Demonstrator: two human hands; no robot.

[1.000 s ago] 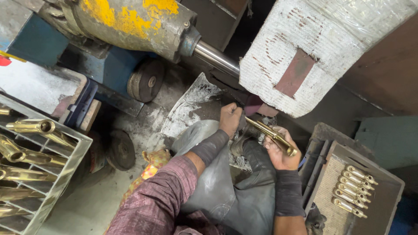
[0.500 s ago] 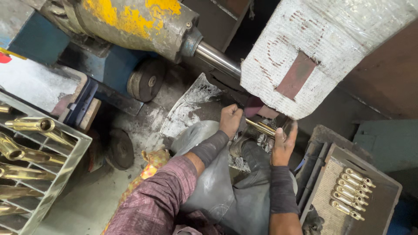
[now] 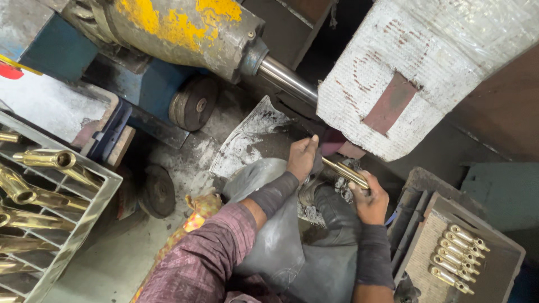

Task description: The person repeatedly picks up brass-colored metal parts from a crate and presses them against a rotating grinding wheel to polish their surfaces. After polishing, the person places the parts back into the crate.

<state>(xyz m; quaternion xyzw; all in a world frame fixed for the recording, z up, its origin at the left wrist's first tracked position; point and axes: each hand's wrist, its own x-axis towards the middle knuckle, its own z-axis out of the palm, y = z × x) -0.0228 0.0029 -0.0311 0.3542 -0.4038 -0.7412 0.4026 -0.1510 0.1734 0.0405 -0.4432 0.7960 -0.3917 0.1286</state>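
While both hands (image 3: 303,157) (image 3: 370,199) grip brass part (image 3: 345,172).

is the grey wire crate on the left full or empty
Partly full. The wire crate holds several brass tube parts lying across its compartments, with bare grid showing between them. Its lower part runs out of view.

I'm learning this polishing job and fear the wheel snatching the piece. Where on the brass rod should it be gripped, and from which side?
Probably at both ends, from below the big cloth wheel, on the person's own side. The brass rod lies across beneath the wheel, its middle bare. The left hand takes the left end, the right hand the right end, so fingers stay clear of the wheel.
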